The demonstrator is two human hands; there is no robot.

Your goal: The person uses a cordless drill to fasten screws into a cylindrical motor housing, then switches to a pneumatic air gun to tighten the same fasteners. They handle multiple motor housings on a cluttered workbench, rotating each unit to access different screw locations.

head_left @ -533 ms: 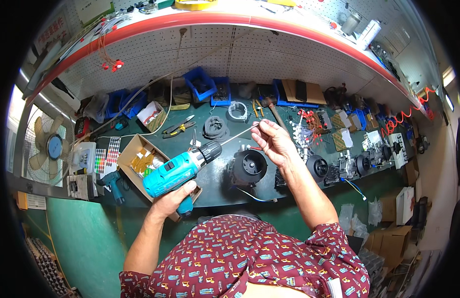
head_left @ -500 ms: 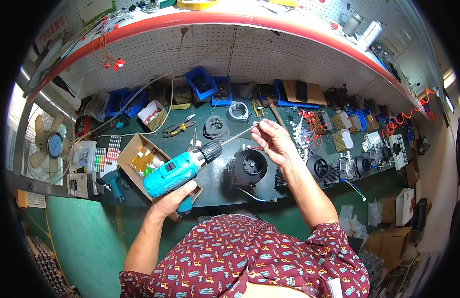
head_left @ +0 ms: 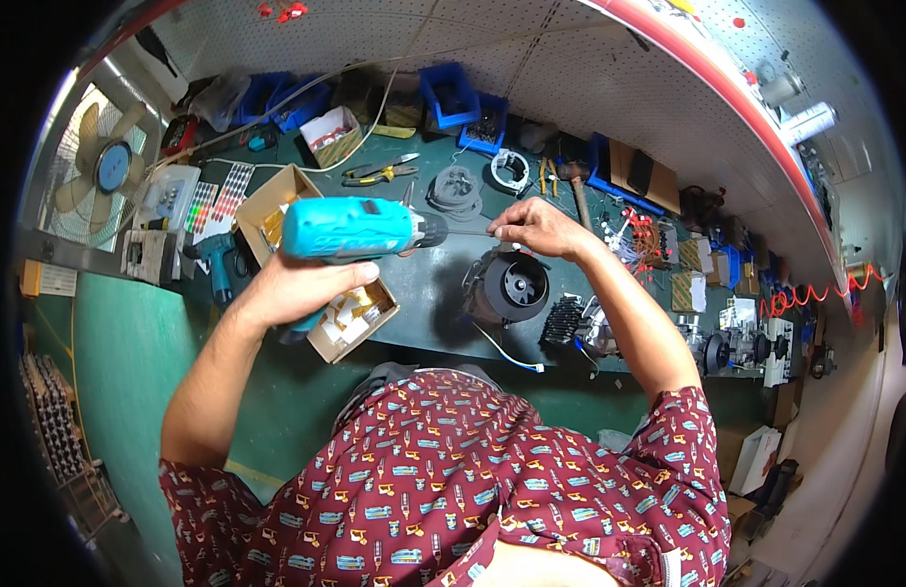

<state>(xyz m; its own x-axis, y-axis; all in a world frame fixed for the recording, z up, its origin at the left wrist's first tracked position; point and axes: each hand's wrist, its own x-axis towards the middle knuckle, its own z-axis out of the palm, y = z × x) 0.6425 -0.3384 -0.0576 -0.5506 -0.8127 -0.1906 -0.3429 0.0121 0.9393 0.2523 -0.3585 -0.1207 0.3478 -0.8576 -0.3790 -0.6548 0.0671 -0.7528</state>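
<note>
My left hand (head_left: 311,286) is wrapped round the grip of a turquoise cordless drill (head_left: 340,228), which lies level over the bench with its black chuck pointing right. A long thin bit (head_left: 468,232) runs out of the chuck. My right hand (head_left: 539,229) is closed in a pinch at the bit's far end; whether a small screw sits there is hidden by the fingers. Just below this hand, a motor unit with a black fan wheel (head_left: 520,286) stands on the bench, a cable with a connector (head_left: 521,366) trailing from it toward the bench's front edge.
Behind the drill lie pliers (head_left: 381,174), a coil of grey cable (head_left: 456,193) and a metal ring (head_left: 509,171). An open carton (head_left: 345,338) sits under my left hand. A second drill (head_left: 218,264) and a fan (head_left: 112,166) are at left. More motors (head_left: 717,352) stand at right.
The drill has swung from an upward tilt to level and come higher. My view has turned and shifted. My right hand is still at the bit's end, its fingers now pointing left.
</note>
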